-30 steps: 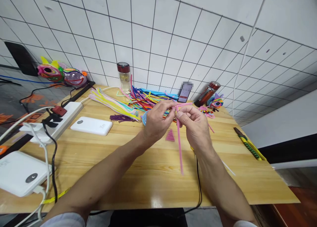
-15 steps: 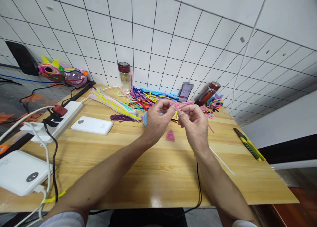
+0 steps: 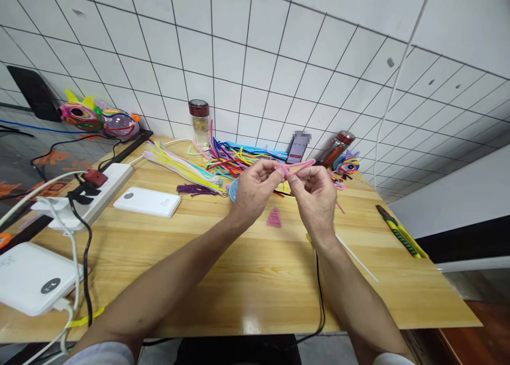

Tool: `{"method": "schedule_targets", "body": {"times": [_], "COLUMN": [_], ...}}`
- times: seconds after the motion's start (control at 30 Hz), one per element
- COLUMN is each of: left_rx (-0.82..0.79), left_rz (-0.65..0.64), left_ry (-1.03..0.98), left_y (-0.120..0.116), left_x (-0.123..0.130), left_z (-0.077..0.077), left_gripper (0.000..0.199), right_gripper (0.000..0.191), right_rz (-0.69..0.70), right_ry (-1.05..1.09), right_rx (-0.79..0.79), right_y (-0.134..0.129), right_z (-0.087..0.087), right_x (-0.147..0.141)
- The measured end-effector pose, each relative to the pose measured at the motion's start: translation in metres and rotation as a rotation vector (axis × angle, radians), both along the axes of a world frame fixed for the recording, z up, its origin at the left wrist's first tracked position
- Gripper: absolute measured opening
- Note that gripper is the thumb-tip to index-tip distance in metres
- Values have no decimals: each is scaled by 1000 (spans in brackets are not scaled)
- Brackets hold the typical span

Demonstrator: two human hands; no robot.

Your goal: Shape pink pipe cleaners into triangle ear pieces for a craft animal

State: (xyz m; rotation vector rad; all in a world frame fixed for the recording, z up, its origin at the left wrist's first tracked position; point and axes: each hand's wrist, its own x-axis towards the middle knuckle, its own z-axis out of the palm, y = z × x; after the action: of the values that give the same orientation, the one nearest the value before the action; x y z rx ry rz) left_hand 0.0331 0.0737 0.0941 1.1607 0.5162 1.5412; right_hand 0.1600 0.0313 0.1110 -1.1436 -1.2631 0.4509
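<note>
A pink pipe cleaner [image 3: 300, 166], bent into a narrow loop, is held in the air between both hands. My left hand [image 3: 257, 189] pinches its left part between thumb and fingers. Close beside it, my right hand [image 3: 315, 197] pinches the same piece near the bend where the strands meet. On the wooden table [image 3: 239, 264] just below the hands lies a small pink ridged triangle [image 3: 274, 217]. Behind the hands spreads a pile of colourful pipe cleaners [image 3: 231, 158], and a blue round item [image 3: 233, 189] is partly hidden by my left hand.
White power banks [image 3: 147, 202] and a power strip [image 3: 95, 197] with cables occupy the left. A glass bottle [image 3: 200, 125], phone [image 3: 298, 147] and red flask [image 3: 338, 148] stand at the back. Pliers [image 3: 400, 232] lie right; a white stick [image 3: 357, 259] lies beside my right forearm.
My right hand's fingers have shifted slightly up on the pink pipe cleaner, closer to the left fingertips. The loop is tilted a little differently.
</note>
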Motion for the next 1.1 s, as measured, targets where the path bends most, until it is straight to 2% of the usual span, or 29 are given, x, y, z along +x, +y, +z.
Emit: {"method": "schedule_targets", "body": {"times": [0.23,0.47,0.83,1.1], "left_rx": [-53,-85,-102,-121], "left_rz": [-87,-132,-160,-186], "left_ry": [14,11,-2,-10], "left_y": [1,3,5,7], "left_x": [-3,-7,-7,-5], "left_z": [2,6,6,2], "left_gripper": [36,35,28,38], "right_gripper": [43,23,21,22], "right_rz": [42,91,99,97], "right_ry": [88,-36,-22,-58], "right_rx": [-49,-101,-99,-121], "right_y": [7,1,5,7], "right_z": [0,11,8,8], "right_x": [4,6,11,14]}}
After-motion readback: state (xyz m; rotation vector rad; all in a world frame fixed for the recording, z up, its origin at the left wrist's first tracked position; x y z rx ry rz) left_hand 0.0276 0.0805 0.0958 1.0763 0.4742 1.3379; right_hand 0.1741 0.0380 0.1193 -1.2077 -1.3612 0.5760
